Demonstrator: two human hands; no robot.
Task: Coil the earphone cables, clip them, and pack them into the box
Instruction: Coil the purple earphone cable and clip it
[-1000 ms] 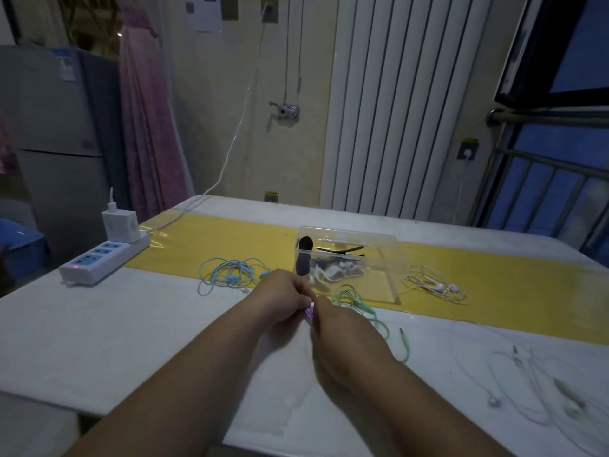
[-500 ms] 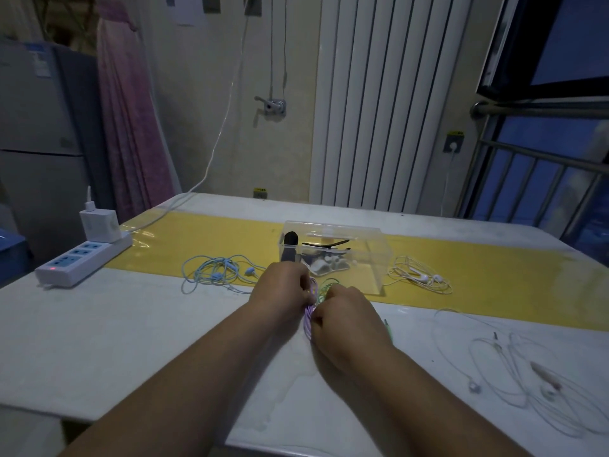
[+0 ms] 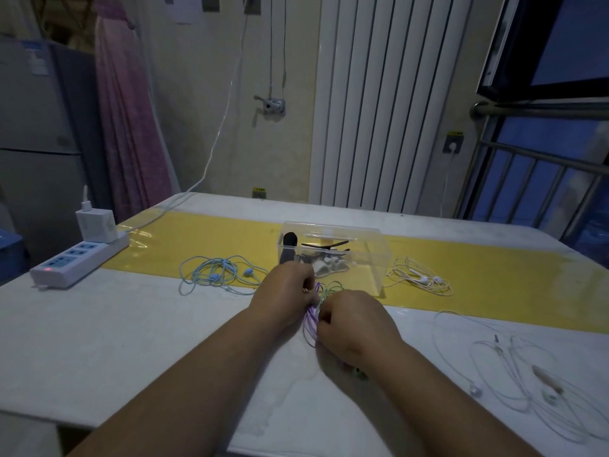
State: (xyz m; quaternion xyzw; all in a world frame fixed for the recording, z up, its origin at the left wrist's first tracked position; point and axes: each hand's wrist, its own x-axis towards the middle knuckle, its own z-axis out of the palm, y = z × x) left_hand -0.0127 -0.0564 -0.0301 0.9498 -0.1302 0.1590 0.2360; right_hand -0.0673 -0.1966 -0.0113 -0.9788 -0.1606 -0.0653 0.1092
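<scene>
Purple coil (image 3: pixel 310 325), long axis near-to-far

1. The purple cable (image 3: pixel 311 321), coiled in loops, is pinched between the left hand (image 3: pixel 286 291) and the right hand (image 3: pixel 352 321).
2. The green cable (image 3: pixel 331 287) lies in loose loops just behind.
3. The clear box (image 3: pixel 369 258) holds black clips (image 3: pixel 324 246).

Coiled cable (image 3: pixel 311 321): looping purple, with green strands mixing in.
Tangled earphones (image 3: pixel 216 272): lying pale blue.
Box (image 3: pixel 372 258): showing clear, black and white pieces inside.
Runner (image 3: pixel 494 278): glowing plain yellow.
Table (image 3: pixel 115 341): showing white.
Power strip (image 3: pixel 75 262): showing white, blue sockets, red light glowing.
</scene>
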